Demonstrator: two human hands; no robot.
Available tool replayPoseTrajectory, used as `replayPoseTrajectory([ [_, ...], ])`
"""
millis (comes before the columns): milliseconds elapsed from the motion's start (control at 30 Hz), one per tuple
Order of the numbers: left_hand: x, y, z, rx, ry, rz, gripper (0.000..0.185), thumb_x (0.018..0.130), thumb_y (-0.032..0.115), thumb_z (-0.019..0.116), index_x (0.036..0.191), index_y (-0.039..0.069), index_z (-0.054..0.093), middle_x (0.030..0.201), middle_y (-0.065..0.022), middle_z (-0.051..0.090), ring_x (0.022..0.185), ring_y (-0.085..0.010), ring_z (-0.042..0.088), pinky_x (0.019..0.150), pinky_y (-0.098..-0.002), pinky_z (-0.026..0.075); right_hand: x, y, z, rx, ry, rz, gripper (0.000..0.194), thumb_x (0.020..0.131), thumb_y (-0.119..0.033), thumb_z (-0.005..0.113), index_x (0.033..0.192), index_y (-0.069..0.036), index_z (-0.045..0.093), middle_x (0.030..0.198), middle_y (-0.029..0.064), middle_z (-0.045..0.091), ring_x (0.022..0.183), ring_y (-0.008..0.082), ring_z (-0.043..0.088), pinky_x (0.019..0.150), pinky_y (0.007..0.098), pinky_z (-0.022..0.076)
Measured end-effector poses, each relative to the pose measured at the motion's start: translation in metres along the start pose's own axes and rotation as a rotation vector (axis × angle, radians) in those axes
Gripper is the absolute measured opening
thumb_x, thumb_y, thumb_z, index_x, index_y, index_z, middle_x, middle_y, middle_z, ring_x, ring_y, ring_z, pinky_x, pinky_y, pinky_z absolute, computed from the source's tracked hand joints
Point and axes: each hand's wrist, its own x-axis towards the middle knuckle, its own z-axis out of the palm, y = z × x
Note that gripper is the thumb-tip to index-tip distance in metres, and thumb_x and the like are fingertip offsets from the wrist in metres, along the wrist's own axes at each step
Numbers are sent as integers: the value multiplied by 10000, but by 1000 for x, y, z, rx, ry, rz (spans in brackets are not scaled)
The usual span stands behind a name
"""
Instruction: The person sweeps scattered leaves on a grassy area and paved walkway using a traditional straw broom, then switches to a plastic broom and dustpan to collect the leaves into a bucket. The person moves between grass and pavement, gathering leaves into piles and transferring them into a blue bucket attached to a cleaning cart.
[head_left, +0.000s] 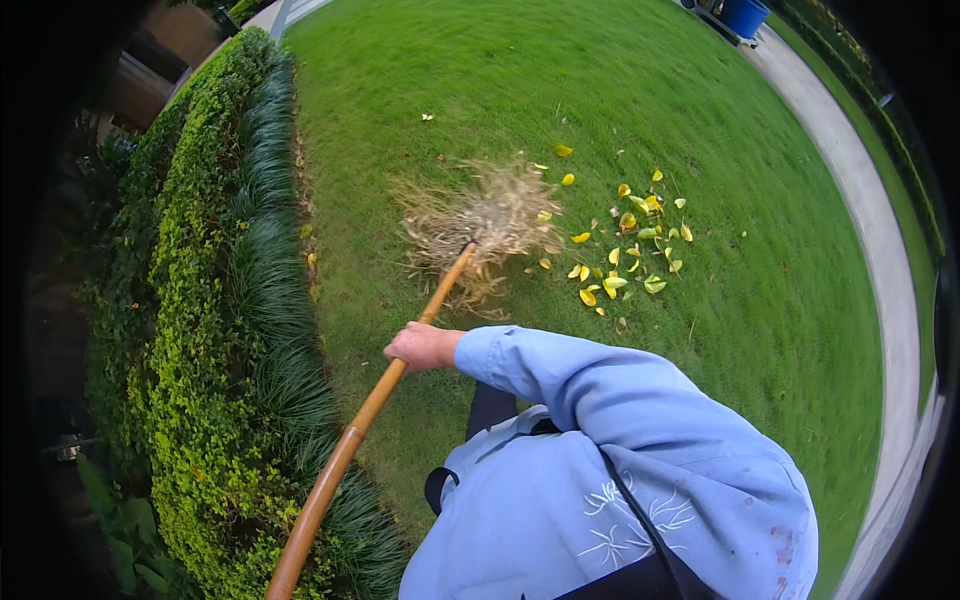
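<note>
My right hand (424, 346) is closed around the bamboo handle (352, 435) of a broom, with the arm in a light blue sleeve reaching across my body. The handle slants from the lower left up to a dark binding. Beyond that, the straw-coloured twigs of the broom head (499, 214) fan out over the grass, blurred at their centre. Loose dry bits may be mixed in with them; I cannot tell. To the right of the head lie several yellow and yellow-green fallen leaves (615, 282). My left hand is out of view.
A clipped hedge (195, 300) and a strip of long grassy plants (274, 285) border the lawn (750, 360) on the left. A pale paved path (862, 195) curves along the right. At the top right, a blue bin (744, 16) stands on a cart.
</note>
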Motion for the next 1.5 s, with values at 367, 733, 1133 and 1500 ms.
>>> replayPoseTrajectory([
  [367, 242, -200, -5, -868, -97, -472, 256, 876, 30, 466, 682, 105, 316, 530, 22, 262, 422, -73, 268, 436, -212, 290, 17, 14, -128, 208, -23, 92, 241, 745, -316, 651, 844, -106, 586, 656, 107, 596, 679, 319, 605, 597, 437, 473],
  [733, 255, -163, 94, -698, -24, -34, 258, 801, 179, 543, 624, 156, 358, 509, 56, 314, 432, -83, 314, 461, -237, 281, 242, 94, -204, 38, -15, -255, 229, 700, -294, 689, 808, -133, 567, 675, 43, 601, 684, 274, 614, 606, 410, 469],
  [1133, 351, -378, 389, -389, -434, -258, 233, 861, 58, 498, 720, 117, 322, 555, 25, 295, 495, -80, 314, 568, -244, 306, 269, 377, -278, 47, 216, 219, 188, 687, -261, 699, 781, -138, 593, 732, 55, 628, 771, 263, 617, 664, 399, 405],
  [1500, 455, -555, 581, -810, -752, -792, 116, 920, 52, 394, 808, 69, 366, 526, 10, 284, 419, -83, 287, 484, -242, 326, 108, 384, -375, 212, 386, 659, 239, 733, -282, 664, 816, -86, 555, 661, 133, 593, 687, 330, 601, 590, 450, 436],
])
